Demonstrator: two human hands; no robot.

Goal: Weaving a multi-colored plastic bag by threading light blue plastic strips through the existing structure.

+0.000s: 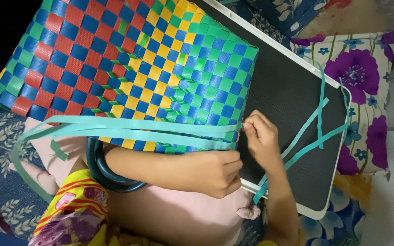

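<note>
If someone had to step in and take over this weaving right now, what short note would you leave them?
Left hand: fingers closed at the lower edge of the woven basket.
Right hand: pinching the teal strips at the basket's right corner.
The basket lies on its side, partly on a black board. Loose strip ends trail over the board.
Done: the basket sides look fully woven in blue, red, yellow and green.
Left: the teal strips along the lower edge are still loose and untrimmed.
</note>
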